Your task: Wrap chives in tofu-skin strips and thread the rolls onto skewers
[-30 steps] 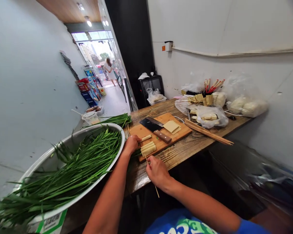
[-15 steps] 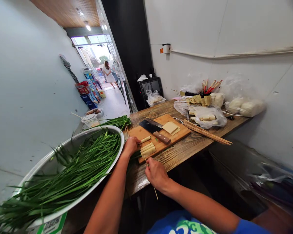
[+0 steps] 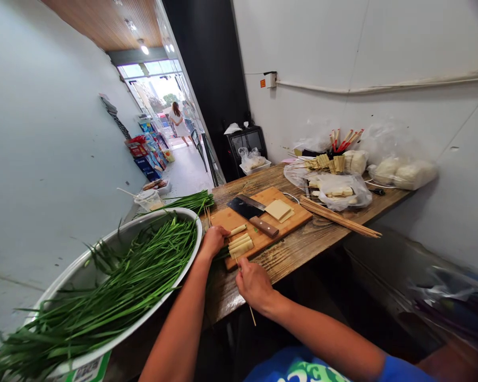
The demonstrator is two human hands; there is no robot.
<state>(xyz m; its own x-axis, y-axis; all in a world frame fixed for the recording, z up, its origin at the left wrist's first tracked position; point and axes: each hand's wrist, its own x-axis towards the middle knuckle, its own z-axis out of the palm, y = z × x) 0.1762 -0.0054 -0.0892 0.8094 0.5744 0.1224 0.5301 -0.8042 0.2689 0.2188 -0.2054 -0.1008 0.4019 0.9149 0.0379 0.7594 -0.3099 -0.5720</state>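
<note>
Item: threading rolls onto a skewer, at the near edge of the counter (image 3: 302, 246)

Method, as judged: the skewer (image 3: 245, 289) ought to have been kept level and aimed at the middle of each roll's side, the other hand steadying the roll so that it neither split nor unrolled; a slow push would have suited the soft filling.

Right hand (image 3: 255, 284): closed in a pinch round the skewer, whose tip pointed ahead toward the rolls (image 3: 241, 245) and whose tail stuck out behind the wrist, over the counter's edge.

Left hand (image 3: 214, 240): curled shut on one roll (image 3: 236, 230), which stuck out past the fingers to the right; the grip itself was partly hidden.

Rolls: a short row on the board (image 3: 233, 216), just ahead of the right hand and just right of the left.

Further on the board, beyond both hands: cleaver (image 3: 252, 210), stacked sheets (image 3: 279, 209).

Right of the board: a bundle of spare skewers (image 3: 338, 217), bagged food (image 3: 340, 190).

Left of the left hand: a basin (image 3: 103, 241) of chives (image 3: 127, 281)
</note>
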